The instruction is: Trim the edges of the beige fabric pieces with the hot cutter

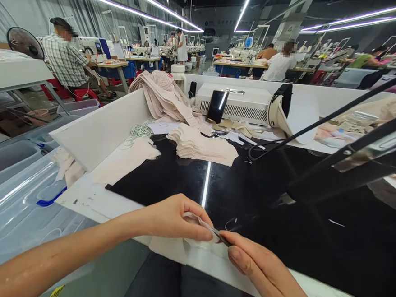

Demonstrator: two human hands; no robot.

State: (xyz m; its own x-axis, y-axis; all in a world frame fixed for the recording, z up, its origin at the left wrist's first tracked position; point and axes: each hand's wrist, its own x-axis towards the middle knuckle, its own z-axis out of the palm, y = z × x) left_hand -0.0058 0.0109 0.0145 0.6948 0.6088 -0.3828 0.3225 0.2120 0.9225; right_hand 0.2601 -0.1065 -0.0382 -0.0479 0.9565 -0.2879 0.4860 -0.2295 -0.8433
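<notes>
In the head view, you have before you a white counter [91,200] with a black glossy panel [300,237] on it. At the far side of this panel lies a stack of pale fabric pieces [205,144], its layers slightly spread, and to the left of it one more flat fabric piece [129,159] lies partly on the white edge. Just behind that piece there is a tangle of pale green thread [140,132]. Farther back, long beige strips [164,94] are heaped over the low side wall, and a dark phone [217,105] stands tilted before a white slotted box [247,100]. At the right, a thick black arm [346,163] and a thin black rod [316,125] come slantwise across your view and hide a part of the counter behind them. Clear plastic bins [20,217] are at your left, beside the counter, and a seated person in a checked shirt [63,57] is well apart behind them. Your two hands are close together at the near edge. Your left hand [176,217] is closed in a pinch on a small pale cloth [198,218], between thumb and fingers. Your right hand [261,263] grips a slim dark tool [224,238], whose tip reaches to the cloth, just beside the left fingertips; whether it is tweezers or small scissors, I cannot tell.
</notes>
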